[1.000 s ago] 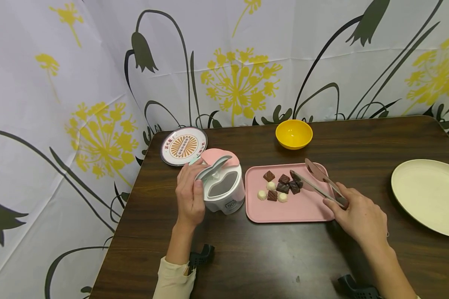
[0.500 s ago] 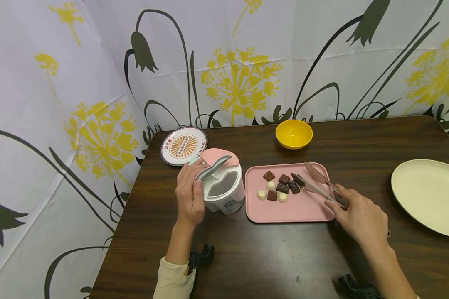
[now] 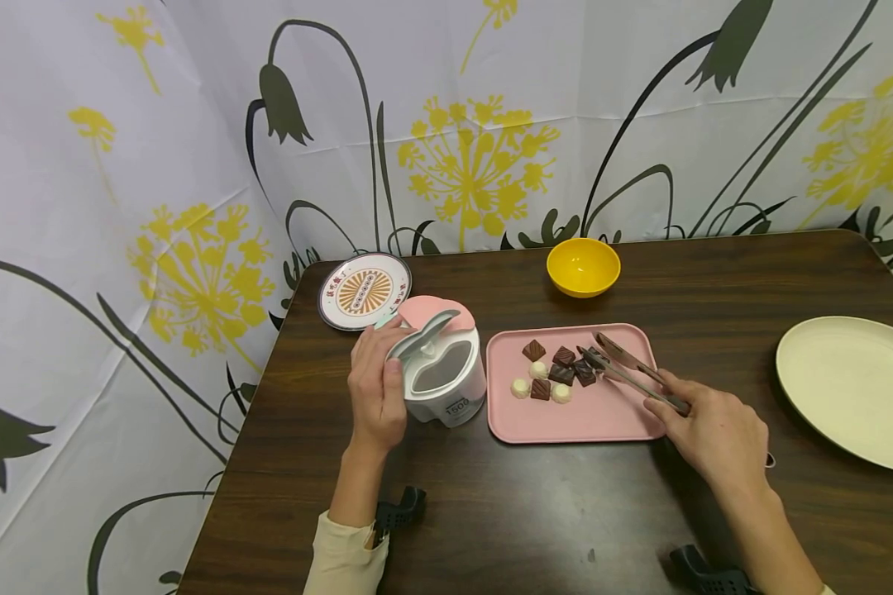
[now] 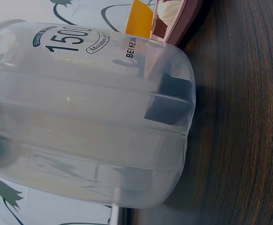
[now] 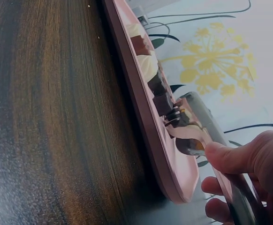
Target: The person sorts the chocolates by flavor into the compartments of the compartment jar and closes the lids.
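Note:
My left hand (image 3: 375, 388) holds the raised grey flip cap (image 3: 432, 330) of a translucent storage jar (image 3: 446, 406) with a pink-topped lid. Through its wall in the left wrist view, dark blocky shapes (image 4: 169, 98) show near the bottom. My right hand (image 3: 718, 430) grips metal tongs (image 3: 619, 350) over a pink tray (image 3: 558, 426). The tongs' tips are spread on either side of a dark chocolate (image 3: 594, 359) at the right of the cluster; whether they touch it, I cannot tell. Several brown, dark and white chocolates (image 3: 540, 389) lie on the tray's left half.
A yellow bowl (image 3: 584, 268) stands behind the tray. A patterned plate (image 3: 365, 291) lies at the back left behind the jar, and a cream oval plate (image 3: 856, 392) at the right. A printed cloth hangs behind the dark wooden table (image 3: 536, 521).
The tongs' upper arm has swung left and down, narrowing the gap around the dark chocolate. My left hand and the jar have kept their place.

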### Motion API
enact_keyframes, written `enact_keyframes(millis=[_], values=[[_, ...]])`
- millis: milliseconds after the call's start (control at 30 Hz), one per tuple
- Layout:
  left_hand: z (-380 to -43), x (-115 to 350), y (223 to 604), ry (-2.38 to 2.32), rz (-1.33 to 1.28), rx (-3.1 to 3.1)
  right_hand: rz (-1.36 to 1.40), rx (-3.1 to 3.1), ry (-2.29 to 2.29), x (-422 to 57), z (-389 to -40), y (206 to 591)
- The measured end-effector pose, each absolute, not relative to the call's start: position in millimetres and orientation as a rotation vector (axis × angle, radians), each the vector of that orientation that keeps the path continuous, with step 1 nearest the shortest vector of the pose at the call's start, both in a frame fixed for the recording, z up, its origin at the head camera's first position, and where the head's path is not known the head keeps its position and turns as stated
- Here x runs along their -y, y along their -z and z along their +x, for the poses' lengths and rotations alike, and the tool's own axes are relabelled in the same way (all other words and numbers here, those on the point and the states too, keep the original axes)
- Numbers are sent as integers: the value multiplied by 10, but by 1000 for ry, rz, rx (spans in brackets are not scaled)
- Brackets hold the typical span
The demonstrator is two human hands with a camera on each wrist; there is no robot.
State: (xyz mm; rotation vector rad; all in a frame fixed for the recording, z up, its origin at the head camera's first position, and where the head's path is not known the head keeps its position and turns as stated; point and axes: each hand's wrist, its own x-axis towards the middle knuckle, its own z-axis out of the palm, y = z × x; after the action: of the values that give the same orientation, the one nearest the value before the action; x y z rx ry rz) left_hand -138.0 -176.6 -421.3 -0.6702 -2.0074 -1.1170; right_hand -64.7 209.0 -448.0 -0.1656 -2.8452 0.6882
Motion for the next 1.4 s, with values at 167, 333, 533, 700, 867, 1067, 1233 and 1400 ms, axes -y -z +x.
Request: enact_keyframes(millis=[167, 333, 533, 700, 867, 1067, 1233, 1400], values=[[-1379, 1769, 4213, 1115, -672, 2007, -174, 2848, -685, -2079, -646, 4477], [-1377, 1770, 4211, 1118, -674, 2009, -180, 2845, -684, -2068, -647, 4476], [-1375, 1770, 4211, 1117, -675, 2007, -184, 2836, -667, -2059, -645, 4478], [-1380, 1767, 4210, 1118, -677, 2000, -197, 2839, -661, -2069, -635, 4484], [-1380, 1764, 4208, 1113, -669, 2006, -229, 2846, -669, -2095, -616, 4470], [-1381, 1763, 4205, 1109, -668, 2009, -216, 2790, -676, -2138, -603, 4420], [-1381, 1765, 4200, 1113, -669, 2005, -222, 2757, -707, -2149, -590, 4342], [-1379, 1764, 4201, 1120, -671, 2000, -158, 2670, -742, -2102, -566, 4250]])
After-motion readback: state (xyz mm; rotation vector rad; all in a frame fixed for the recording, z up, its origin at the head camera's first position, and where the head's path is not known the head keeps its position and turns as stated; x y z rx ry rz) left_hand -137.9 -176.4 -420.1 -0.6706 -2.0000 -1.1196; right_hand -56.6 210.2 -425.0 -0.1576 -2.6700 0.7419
